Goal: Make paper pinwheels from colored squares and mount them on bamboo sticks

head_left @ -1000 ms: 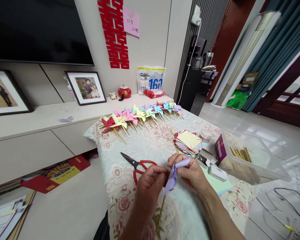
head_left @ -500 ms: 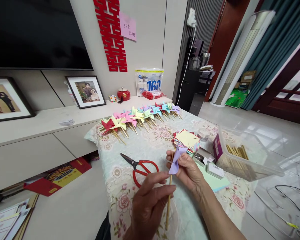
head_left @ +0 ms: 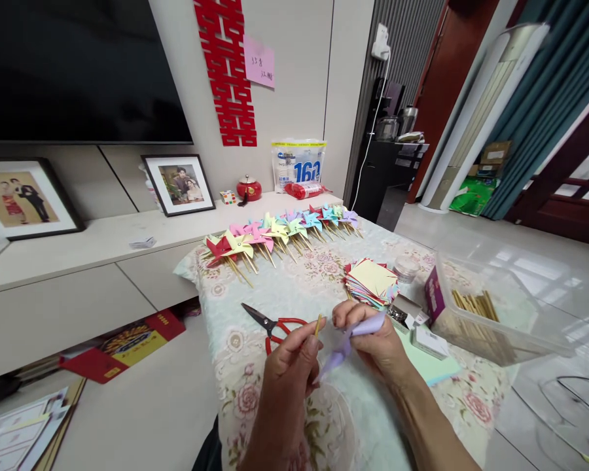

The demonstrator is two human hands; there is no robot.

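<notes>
My left hand point(head_left: 294, 363) is closed around a thin wooden stick point(head_left: 318, 324), whose tip pokes up between thumb and forefinger; the rest of the stick is hidden by the hand. Close beside it, my right hand point(head_left: 373, 333) pinches a purple paper pinwheel point(head_left: 344, 350), its folded blades tilted towards the left hand. Whether stick and pinwheel touch cannot be made out. Red-handled scissors point(head_left: 269, 326) lie half open on the flowered tablecloth point(head_left: 245, 366), just past the left hand. Beyond the right hand is a pile of coloured paper squares point(head_left: 372, 281).
Finished pinwheels point(head_left: 275, 232) lie in a row along the table's far edge. At the right stand a clear plastic bin point(head_left: 515, 314) with wooden sticks, a small open box of metal pins point(head_left: 400, 315), a white box point(head_left: 429, 341) and a round clear container point(head_left: 406, 267).
The purple pinwheel has come away from along the stick and turned to the right in my right hand. My left hand has closed on the stick, which was previously upright behind the paper.
</notes>
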